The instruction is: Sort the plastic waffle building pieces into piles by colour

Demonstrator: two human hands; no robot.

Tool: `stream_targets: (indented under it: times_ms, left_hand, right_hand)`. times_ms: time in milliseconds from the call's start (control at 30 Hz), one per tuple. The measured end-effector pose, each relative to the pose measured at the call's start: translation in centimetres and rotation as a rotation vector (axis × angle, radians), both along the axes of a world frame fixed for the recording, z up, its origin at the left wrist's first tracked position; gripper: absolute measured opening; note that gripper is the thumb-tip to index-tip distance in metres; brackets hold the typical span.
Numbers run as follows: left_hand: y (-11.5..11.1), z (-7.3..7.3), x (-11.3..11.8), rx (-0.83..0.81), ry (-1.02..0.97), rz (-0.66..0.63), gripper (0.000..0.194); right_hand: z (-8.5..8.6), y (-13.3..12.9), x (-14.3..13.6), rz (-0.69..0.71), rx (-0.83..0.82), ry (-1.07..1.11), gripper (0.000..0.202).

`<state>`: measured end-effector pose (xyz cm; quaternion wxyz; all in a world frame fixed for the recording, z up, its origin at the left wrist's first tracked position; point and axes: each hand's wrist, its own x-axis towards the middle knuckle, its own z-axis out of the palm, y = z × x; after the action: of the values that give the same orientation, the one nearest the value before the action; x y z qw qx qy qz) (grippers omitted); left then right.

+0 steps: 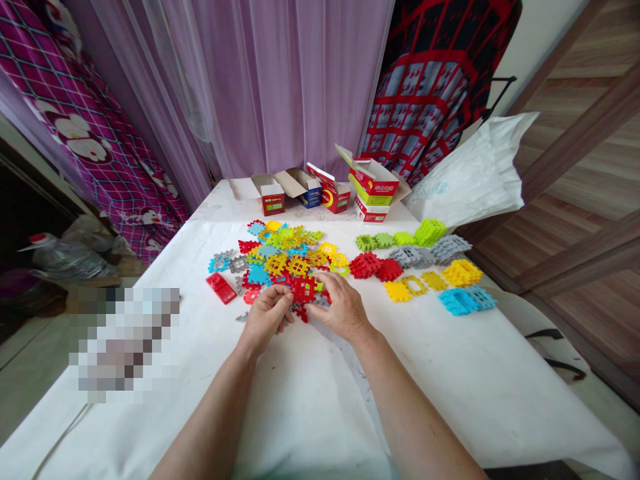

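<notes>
A heap of flat toothed plastic pieces (276,264) in red, yellow, blue, green and grey lies mid-table. At its near edge is my left hand (270,312), thumb and fingers pinched together; whatever they grip is too small to make out. My right hand (343,307) curves around the heap's right near side, its fingers at red pieces (303,289), thumb and fingers apart. To the right, pieces lie grouped by colour: green (429,233), red (366,265), grey (451,248), yellow (462,273) and blue (459,302).
Several open small boxes (273,203) stand along the back edge. A white bag (467,177) leans at the back right. A red plastic object (221,288) lies left of the heap, and a blurred-out item (127,340) lies near the left edge with a cable.
</notes>
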<state>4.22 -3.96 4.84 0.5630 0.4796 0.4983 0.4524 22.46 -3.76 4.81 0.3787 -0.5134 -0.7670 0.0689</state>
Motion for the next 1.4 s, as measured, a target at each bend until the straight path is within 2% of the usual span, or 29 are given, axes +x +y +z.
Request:
stream_targets:
  times_ms: [100,233,333,433,533,633,767,1133,1300,1400]
  left_hand:
    - [0.0,0.5,0.0,0.053,0.01,0.047,0.046]
    - [0.4,0.9,-0.3,0.092,-0.038,0.195,0.051]
    - [1.0,0.6,-0.8,0.076,-0.081,0.252,0.053]
    - [1.4,0.2,-1.0,0.059,-0.116,0.264,0.053]
    - [1.5,0.2,-0.9,0.051,-0.12,0.262,0.054]
    - [1.5,0.3,-0.8,0.052,-0.111,0.266,0.054]
    - [1.5,0.2,-0.9,0.055,-0.107,0.29,0.055]
    - [1.8,-0.3,-1.3,0.065,-0.098,0.301,0.048]
    - [1.8,0.1,-1.2,0.067,-0.129,0.328,0.047]
    - [1.9,0.4,-1.3,0.094,-0.128,0.388,0.043]
  right_hand:
    - [0.1,0.1,0.3,-0.019,0.01,0.008,0.054]
    - [0.5,0.6,2.1,-0.108,0.019,0.054,0.049]
    - [1.7,1.7,5.9,-0.179,0.02,0.03,0.049]
    - [3.5,3.3,11.2,-0.216,0.006,-0.1,0.049]
    - [5.1,5.0,15.8,-0.19,-0.125,-0.246,0.049]
    - [5.8,6.4,18.1,-0.125,-0.262,-0.347,0.048]
    - [5.9,7.5,18.3,-0.072,-0.349,-0.385,0.054]
    - [5.1,8.4,17.8,-0.036,-0.38,-0.392,0.062]
    - [5.4,7.1,17.8,-0.064,-0.308,-0.281,0.065]
    - [5.1,5.3,15.4,-0.103,-0.174,-0.081,0.05]
